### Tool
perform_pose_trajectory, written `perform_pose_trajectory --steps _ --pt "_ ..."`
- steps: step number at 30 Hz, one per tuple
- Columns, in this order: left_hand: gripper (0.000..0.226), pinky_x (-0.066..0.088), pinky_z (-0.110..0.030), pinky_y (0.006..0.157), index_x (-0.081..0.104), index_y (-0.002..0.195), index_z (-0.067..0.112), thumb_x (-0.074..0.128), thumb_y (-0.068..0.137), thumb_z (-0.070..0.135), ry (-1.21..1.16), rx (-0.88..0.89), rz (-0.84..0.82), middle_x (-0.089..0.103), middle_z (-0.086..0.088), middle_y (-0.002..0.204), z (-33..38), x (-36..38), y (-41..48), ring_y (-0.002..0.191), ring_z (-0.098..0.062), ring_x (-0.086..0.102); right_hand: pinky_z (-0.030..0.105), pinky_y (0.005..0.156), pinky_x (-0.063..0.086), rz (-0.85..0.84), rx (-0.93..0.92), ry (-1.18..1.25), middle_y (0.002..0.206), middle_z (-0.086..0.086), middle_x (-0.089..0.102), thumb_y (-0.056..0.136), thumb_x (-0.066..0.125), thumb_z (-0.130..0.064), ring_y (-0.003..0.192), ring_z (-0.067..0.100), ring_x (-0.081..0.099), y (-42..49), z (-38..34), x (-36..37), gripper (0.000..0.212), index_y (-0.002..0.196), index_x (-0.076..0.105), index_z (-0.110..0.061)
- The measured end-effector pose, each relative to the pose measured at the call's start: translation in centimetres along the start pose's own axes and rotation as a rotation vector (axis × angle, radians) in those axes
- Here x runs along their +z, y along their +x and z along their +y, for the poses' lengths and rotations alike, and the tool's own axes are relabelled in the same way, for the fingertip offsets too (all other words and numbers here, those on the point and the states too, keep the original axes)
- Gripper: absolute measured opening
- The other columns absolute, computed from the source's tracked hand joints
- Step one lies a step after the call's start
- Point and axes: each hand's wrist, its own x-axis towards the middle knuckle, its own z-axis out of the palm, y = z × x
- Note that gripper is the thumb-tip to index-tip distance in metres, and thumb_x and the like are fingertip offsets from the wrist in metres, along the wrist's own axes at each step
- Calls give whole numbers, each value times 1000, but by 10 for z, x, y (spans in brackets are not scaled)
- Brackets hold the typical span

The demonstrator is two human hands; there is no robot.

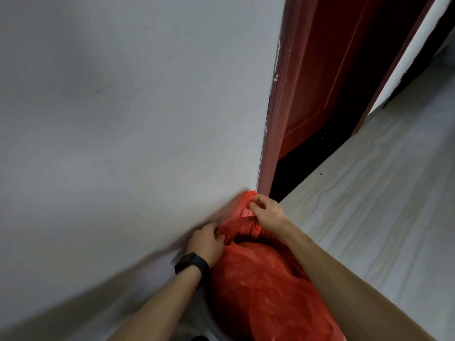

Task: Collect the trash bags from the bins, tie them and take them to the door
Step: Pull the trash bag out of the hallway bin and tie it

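Observation:
A full red trash bag point(266, 286) lies on the floor against the white wall, low in the middle of the head view. Its bunched mouth points toward the door frame. My left hand point(206, 239), with a black watch on the wrist, grips the left side of the bag's top. My right hand point(267, 211) pinches the far end of the red plastic, close to the foot of the door frame. A dark red door point(322, 77) stands at the upper right.
The white wall point(123, 119) fills the left and centre. Pale wood-look flooring point(381, 205) stretches to the right. The red door frame point(275, 134) meets the wall just beyond the bag, with a dark gap point(302, 163) at the door's foot.

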Motion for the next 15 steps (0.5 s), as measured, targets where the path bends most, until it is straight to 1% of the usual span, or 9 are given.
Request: perform_pose_trajectory --steps 2,4,5,7,9,11,12,14,15 --pt "31 51 -38 88 59 122 27 53 92 29 29 35 54 70 -8 117 3 -2 0 109 -33 63 16 72 46 39 -69 97 81 -6 67 93 56 -6 74 3 61 -10 0 -11 22 83 63 -24" --pt "34 52 -40 87 53 127 33 50 93 28 72 39 59 68 -11 119 6 -2 0 109 -36 63 9 69 45 32 -111 83 78 -4 67 89 56 4 66 -7 59 -24 2 -26 27 81 64 -21" --pt "40 52 -40 87 50 130 37 50 91 27 86 38 33 67 -11 121 8 -3 1 109 -36 63 13 70 47 12 -116 34 77 -5 67 86 57 3 66 -6 59 -30 4 -31 28 80 65 -24" --pt "52 50 -37 93 43 138 43 50 89 27 87 72 -39 63 -8 131 10 -8 1 117 -32 60 30 74 55 -63 -66 -144 79 -5 68 79 59 -6 73 5 63 -43 8 -44 19 77 69 -23" --pt "57 43 -31 104 40 144 41 49 91 25 93 156 -110 56 -3 142 11 -14 3 127 -27 53 36 80 56 -160 -44 -277 86 -4 68 74 63 -11 81 14 65 -58 7 -54 13 76 73 -20" --pt "52 38 -30 108 47 140 40 46 92 21 190 260 -154 57 -2 140 13 -18 -2 130 -28 48 27 84 55 -183 -31 -170 89 -9 71 76 68 -11 88 8 66 -81 8 -67 19 77 77 -27" --pt "48 38 -32 107 54 132 44 45 91 21 226 291 -159 59 -3 136 12 -19 -3 127 -30 48 22 86 53 -158 -15 -73 91 -12 73 78 69 -11 91 5 66 -91 9 -72 21 81 79 -30" --pt "37 37 -33 106 63 109 49 47 86 25 268 322 -162 55 -6 137 19 -22 -14 127 -31 47 23 90 51 14 31 119 97 -12 74 83 71 -18 97 5 67 -118 27 -87 16 92 78 -29" --pt "33 36 -30 105 66 105 45 51 84 24 280 342 -168 48 -6 142 25 -26 -21 129 -29 47 25 91 51 116 66 177 101 -11 74 84 73 -23 101 7 66 -131 38 -91 14 97 76 -28"
